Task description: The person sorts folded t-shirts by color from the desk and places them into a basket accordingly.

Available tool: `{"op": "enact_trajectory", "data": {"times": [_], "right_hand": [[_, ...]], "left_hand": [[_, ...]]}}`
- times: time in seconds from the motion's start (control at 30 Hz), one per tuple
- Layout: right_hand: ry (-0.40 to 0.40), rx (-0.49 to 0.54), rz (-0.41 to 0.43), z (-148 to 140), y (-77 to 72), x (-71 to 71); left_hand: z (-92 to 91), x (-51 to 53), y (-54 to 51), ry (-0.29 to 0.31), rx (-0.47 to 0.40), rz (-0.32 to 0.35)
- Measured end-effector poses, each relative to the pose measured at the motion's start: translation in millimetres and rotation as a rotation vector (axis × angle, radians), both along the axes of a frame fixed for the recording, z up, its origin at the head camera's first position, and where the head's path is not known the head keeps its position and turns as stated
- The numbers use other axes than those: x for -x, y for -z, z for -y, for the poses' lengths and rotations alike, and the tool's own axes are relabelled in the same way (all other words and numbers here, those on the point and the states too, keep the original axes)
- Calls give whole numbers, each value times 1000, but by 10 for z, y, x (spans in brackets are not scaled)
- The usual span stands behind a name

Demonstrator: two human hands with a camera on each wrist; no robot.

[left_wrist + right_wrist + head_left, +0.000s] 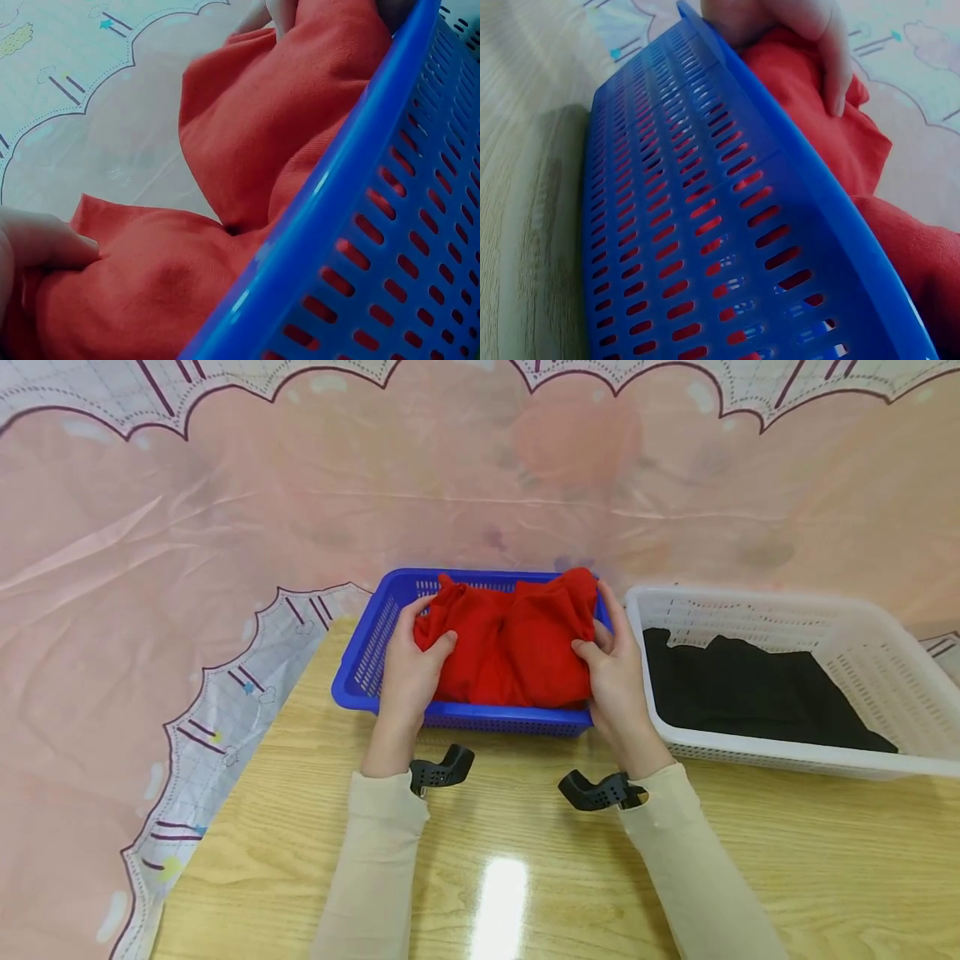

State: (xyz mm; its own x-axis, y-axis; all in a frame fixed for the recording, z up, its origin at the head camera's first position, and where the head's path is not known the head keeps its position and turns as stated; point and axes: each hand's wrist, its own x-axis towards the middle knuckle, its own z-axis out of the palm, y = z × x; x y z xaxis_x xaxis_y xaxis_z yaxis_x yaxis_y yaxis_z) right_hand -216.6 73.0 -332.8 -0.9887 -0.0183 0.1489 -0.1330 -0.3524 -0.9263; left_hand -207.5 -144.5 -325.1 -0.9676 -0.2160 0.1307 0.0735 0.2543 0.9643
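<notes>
A red piece of folded fabric (510, 647), soft like clothing, is held over and partly inside a blue plastic basket (360, 647). At its left side my left hand (408, 672) grips the fabric, thumb on the near face and fingers behind. On the opposite side my right hand (618, 681) pinches it the same way, close to the basket's right end. Through the slots of the basket wall (660, 217), red shows in the right wrist view. The fabric (247, 135) bulges above the rim in the left wrist view. Its lower part is hidden by the basket.
To the right stands a white plastic basket (795, 756) with black folded fabric (742, 693) in it. Both baskets sit on a wooden table (487, 827), close to a pink patterned sheet (450, 477) behind. The table's left edge slants beside the blue basket.
</notes>
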Motion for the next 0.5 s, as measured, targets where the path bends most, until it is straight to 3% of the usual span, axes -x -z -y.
{"op": "enact_trajectory", "data": {"times": [0.23, 0.37, 0.5], "right_hand": [[35, -93, -50, 7, 27, 9], [68, -201, -21, 4, 59, 1], [50, -256, 9, 2, 66, 4]], "left_hand": [[4, 8, 6, -10, 2, -7], [31, 54, 9, 7, 22, 3], [61, 92, 11, 4, -10, 16]]}}
